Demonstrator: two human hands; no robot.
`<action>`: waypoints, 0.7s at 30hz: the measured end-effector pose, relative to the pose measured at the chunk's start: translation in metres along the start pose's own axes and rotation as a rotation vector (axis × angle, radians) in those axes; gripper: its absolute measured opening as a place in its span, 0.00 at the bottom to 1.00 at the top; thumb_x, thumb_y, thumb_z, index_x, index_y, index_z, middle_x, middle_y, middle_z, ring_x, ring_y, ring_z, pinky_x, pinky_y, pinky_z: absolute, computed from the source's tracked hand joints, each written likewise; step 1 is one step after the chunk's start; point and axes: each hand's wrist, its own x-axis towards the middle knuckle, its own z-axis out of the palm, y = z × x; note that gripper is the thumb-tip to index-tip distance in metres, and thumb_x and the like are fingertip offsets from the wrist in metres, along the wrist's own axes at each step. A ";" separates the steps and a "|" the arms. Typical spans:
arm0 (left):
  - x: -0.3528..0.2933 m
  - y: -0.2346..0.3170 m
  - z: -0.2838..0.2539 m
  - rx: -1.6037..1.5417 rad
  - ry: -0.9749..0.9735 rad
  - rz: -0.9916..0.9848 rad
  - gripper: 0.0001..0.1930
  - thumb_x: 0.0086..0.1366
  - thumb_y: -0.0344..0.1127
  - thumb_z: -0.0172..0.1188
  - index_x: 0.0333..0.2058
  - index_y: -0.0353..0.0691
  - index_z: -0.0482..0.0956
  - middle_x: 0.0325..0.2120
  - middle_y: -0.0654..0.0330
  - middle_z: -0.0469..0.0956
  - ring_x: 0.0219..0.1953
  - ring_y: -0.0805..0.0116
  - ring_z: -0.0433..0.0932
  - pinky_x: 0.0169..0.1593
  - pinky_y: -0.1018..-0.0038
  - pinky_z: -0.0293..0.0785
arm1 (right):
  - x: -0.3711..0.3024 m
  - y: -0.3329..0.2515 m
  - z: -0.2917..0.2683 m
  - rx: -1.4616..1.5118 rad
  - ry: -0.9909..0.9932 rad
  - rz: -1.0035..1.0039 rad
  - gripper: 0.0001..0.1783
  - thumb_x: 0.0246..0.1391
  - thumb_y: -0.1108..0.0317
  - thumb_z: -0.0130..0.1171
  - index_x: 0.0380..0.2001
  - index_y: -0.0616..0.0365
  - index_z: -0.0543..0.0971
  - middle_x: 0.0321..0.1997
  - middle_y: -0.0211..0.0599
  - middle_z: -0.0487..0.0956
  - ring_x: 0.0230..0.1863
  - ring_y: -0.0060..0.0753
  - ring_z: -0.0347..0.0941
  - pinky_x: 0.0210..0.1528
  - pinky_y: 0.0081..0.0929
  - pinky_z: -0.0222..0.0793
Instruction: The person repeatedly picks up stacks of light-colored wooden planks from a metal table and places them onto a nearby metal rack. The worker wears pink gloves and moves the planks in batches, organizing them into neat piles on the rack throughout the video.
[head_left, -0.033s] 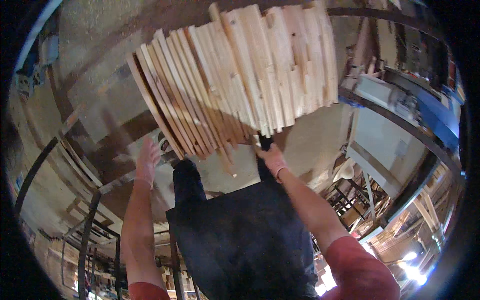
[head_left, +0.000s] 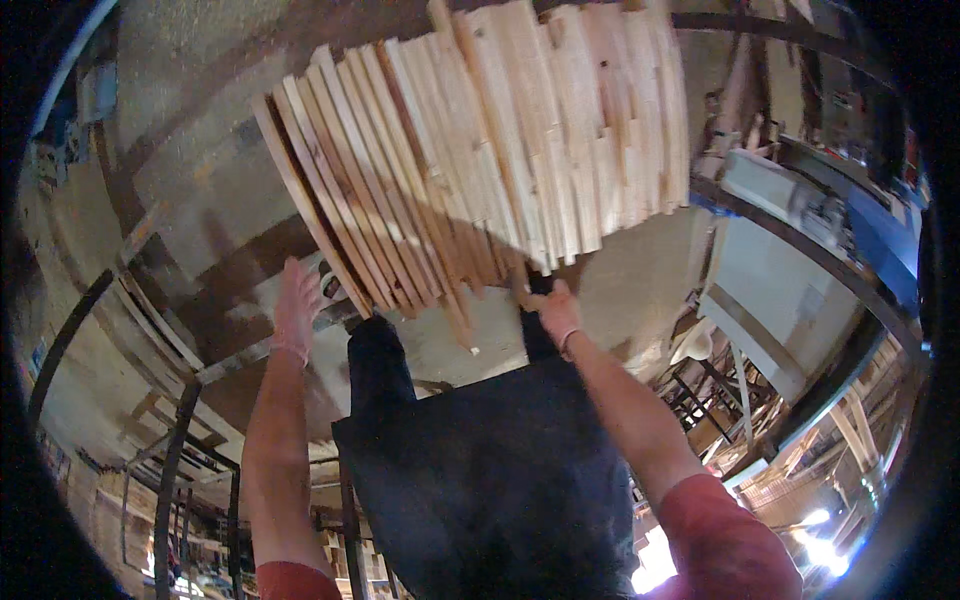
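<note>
A wide row of pale wooden strips lies side by side in front of me, with uneven near ends and a shadow across the lower left part. My right hand is closed at the row's near edge, its fingers on the end of a wooden strip; the far part of that strip merges with the others. My left hand is held open, fingers stretched out, just left of the leftmost strip and apart from it.
My dark apron hangs below the strips. Dark metal frames stand at the left. On the right are a pale panel, a blue surface and a heap of wood pieces. Bare floor shows around the strips.
The row of strips and my right hand sit slightly farther right in the picture. My left hand stays open, almost in the same place.
</note>
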 end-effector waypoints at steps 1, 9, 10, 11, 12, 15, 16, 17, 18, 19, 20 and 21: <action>0.022 -0.002 0.004 -0.068 0.068 0.021 0.47 0.74 0.73 0.51 0.76 0.39 0.62 0.72 0.51 0.67 0.70 0.53 0.69 0.74 0.57 0.59 | 0.013 -0.006 0.004 -0.018 0.032 0.005 0.26 0.54 0.58 0.69 0.50 0.64 0.77 0.42 0.54 0.83 0.45 0.50 0.80 0.52 0.45 0.76; 0.096 0.001 0.078 -0.464 0.084 0.135 0.35 0.82 0.64 0.43 0.74 0.46 0.65 0.68 0.58 0.73 0.68 0.56 0.73 0.71 0.56 0.69 | 0.097 0.042 0.015 -0.210 0.007 -0.056 0.22 0.54 0.66 0.63 0.52 0.64 0.80 0.46 0.58 0.86 0.50 0.61 0.81 0.59 0.46 0.73; 0.097 -0.009 0.078 -0.399 0.016 0.248 0.31 0.84 0.61 0.41 0.73 0.48 0.66 0.68 0.61 0.73 0.69 0.57 0.72 0.71 0.58 0.70 | 0.107 0.054 0.019 -0.169 0.059 -0.045 0.21 0.55 0.66 0.63 0.50 0.64 0.80 0.45 0.59 0.86 0.52 0.63 0.81 0.59 0.48 0.74; 0.094 -0.007 0.092 -0.431 -0.011 0.164 0.31 0.84 0.61 0.41 0.73 0.48 0.66 0.68 0.61 0.73 0.69 0.57 0.72 0.71 0.58 0.70 | 0.115 0.073 0.015 -0.130 0.130 -0.020 0.20 0.55 0.65 0.62 0.49 0.65 0.80 0.44 0.59 0.86 0.53 0.65 0.81 0.59 0.50 0.74; 0.081 0.002 0.092 -0.447 -0.003 0.084 0.31 0.84 0.61 0.41 0.73 0.48 0.66 0.68 0.61 0.73 0.69 0.57 0.72 0.72 0.59 0.70 | 0.098 0.050 0.015 -0.208 0.123 0.017 0.23 0.53 0.67 0.61 0.52 0.63 0.79 0.48 0.62 0.85 0.55 0.67 0.80 0.60 0.51 0.75; 0.085 0.000 0.071 -0.488 0.003 0.001 0.33 0.83 0.63 0.42 0.75 0.50 0.63 0.69 0.61 0.71 0.70 0.58 0.71 0.73 0.57 0.69 | 0.059 -0.002 0.004 -0.309 0.004 -0.117 0.28 0.52 0.69 0.59 0.58 0.59 0.77 0.54 0.65 0.83 0.59 0.71 0.77 0.62 0.53 0.75; 0.091 -0.003 0.062 -0.505 -0.052 0.028 0.33 0.82 0.63 0.43 0.75 0.49 0.63 0.70 0.61 0.71 0.70 0.57 0.71 0.73 0.57 0.69 | 0.053 -0.005 0.003 -0.318 -0.052 -0.194 0.29 0.52 0.69 0.58 0.59 0.59 0.77 0.55 0.66 0.82 0.60 0.72 0.77 0.64 0.54 0.75; 0.098 -0.010 0.055 -0.438 -0.090 0.098 0.32 0.83 0.61 0.44 0.76 0.50 0.61 0.71 0.61 0.69 0.71 0.57 0.71 0.73 0.56 0.70 | 0.050 -0.010 0.005 -0.356 -0.122 -0.198 0.31 0.52 0.69 0.58 0.63 0.57 0.76 0.57 0.65 0.82 0.61 0.71 0.76 0.64 0.56 0.74; 0.101 -0.014 0.051 -0.369 -0.118 0.169 0.31 0.83 0.58 0.46 0.76 0.51 0.60 0.72 0.60 0.68 0.71 0.57 0.71 0.72 0.55 0.71 | 0.042 -0.020 0.009 -0.434 -0.197 -0.186 0.31 0.53 0.68 0.59 0.63 0.58 0.76 0.57 0.65 0.82 0.61 0.70 0.76 0.65 0.56 0.74; 0.100 -0.016 0.040 -0.349 -0.127 0.161 0.31 0.83 0.57 0.46 0.76 0.52 0.60 0.71 0.61 0.68 0.71 0.57 0.71 0.72 0.56 0.72 | 0.033 -0.030 0.012 -0.512 -0.275 -0.174 0.32 0.53 0.67 0.59 0.64 0.58 0.75 0.57 0.65 0.81 0.61 0.69 0.77 0.66 0.56 0.73; 0.097 -0.008 0.048 -0.333 -0.166 0.145 0.30 0.83 0.56 0.46 0.76 0.52 0.60 0.71 0.61 0.68 0.71 0.58 0.71 0.71 0.56 0.72 | 0.030 -0.021 0.011 -0.535 -0.297 -0.220 0.32 0.54 0.66 0.59 0.64 0.60 0.75 0.57 0.66 0.82 0.61 0.68 0.77 0.66 0.55 0.73; 0.099 -0.005 0.040 -0.232 -0.154 0.175 0.30 0.83 0.56 0.46 0.76 0.52 0.60 0.71 0.61 0.69 0.71 0.58 0.71 0.71 0.56 0.72 | 0.032 -0.017 0.018 -0.551 -0.339 -0.288 0.32 0.55 0.65 0.58 0.65 0.61 0.74 0.57 0.66 0.82 0.61 0.68 0.77 0.67 0.54 0.72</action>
